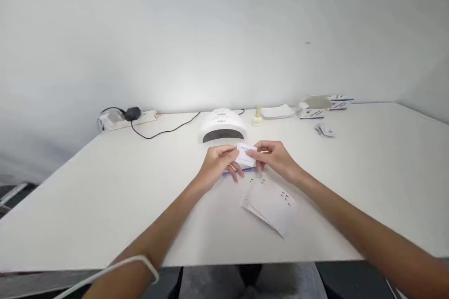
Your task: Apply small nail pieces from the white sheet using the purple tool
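My left hand [220, 161] and my right hand [275, 157] both pinch a small white sachet [246, 154] with blue print, held just above the white table [105, 187]. Each hand grips one side of it with closed fingers. Under the hands lies a thin blue-edged strip [231, 172]. Below them rests a stack of white paper sheets [270, 205] with a few tiny dark pieces on top. A white dome-shaped nail lamp [221, 125] stands just behind the hands.
A power strip with a black plug [128, 117] sits at the back left, its cable running to the lamp. At the back right are a small pale bottle [257, 116], white tissues [277, 111], an open blue-and-white box [321, 105] and loose sachets [324, 131].
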{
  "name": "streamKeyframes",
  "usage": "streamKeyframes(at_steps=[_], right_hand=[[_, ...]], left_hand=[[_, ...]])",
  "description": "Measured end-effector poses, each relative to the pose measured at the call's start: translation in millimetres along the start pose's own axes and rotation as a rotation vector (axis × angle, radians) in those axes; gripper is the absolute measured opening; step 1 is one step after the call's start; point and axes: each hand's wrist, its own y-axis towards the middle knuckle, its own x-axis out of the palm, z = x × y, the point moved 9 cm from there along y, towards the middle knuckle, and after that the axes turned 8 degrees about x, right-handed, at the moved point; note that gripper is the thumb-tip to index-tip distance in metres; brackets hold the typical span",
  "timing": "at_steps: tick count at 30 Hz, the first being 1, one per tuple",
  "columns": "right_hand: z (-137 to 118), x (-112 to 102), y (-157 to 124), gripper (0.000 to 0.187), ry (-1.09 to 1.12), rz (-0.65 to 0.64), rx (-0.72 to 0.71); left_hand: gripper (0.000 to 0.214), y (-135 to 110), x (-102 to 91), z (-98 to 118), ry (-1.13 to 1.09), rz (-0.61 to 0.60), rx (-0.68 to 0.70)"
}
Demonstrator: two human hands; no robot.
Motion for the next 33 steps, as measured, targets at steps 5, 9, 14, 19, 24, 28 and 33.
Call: streamKeyframes(at_steps=[5, 9, 14, 19, 24, 28, 33], right_hand=[[7, -4, 1, 0.044, -0.024, -0.023, -0.030], [7, -10, 3, 0.043, -0.072, -0.010, -0.041], [-10, -67, -11, 0.040, -0.156, 0.213, -0.066], [13, -205, -58, 0.033, -0.274, 0.619, 0.175], [63, -313, -110, 0.022, -0.275, 0.924, 0.306], [73, -328, -121, 0.018, -0.465, 0.998, 0.389], [42, -294, -113, 0.033, -0.765, 1.004, 0.399]], left_hand=[[0.036, 4, 2.2, -11, 0.021, -0.008, -0.014], [0.036, 5, 9.0, -10, 0.032, -0.054, -0.011], [0.032, 4, -1.6, -8, 0.069, 0.009, -0.046], [0.026, 4, -9.3, -1, 0.162, 0.009, -0.018], [0.026, 2, 0.8, -2, 0.231, -0.052, -0.054], [0.029, 1, 2.2, -5, 0.326, -0.063, -0.078], [0.026, 4, -6.5, 5, 0.682, -0.008, 0.070]])
